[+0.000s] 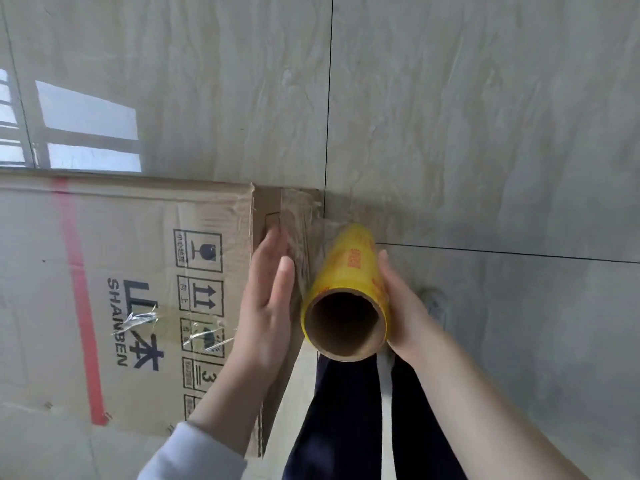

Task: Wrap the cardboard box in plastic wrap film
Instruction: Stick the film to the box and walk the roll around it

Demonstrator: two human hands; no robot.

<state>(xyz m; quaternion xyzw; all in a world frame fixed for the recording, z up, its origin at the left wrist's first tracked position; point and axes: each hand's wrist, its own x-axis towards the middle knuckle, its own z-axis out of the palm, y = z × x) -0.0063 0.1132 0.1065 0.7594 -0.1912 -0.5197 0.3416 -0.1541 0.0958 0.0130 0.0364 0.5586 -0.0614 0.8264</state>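
Yellow plastic-film roll (349, 271) sits in the right hand's (407, 313) curled grip; left hand (266, 303), grip wide and flat, presses clear film (299, 233) against the brown cardboard box (138, 271).

Left hand (266, 299) is flat, fingers straight and together, palm turned rightward (grey sleeve low on that forearm). Right hand (405, 317) cups the plastic wrap roll (349, 271) from the right, forearm bare, both arms reaching forward.
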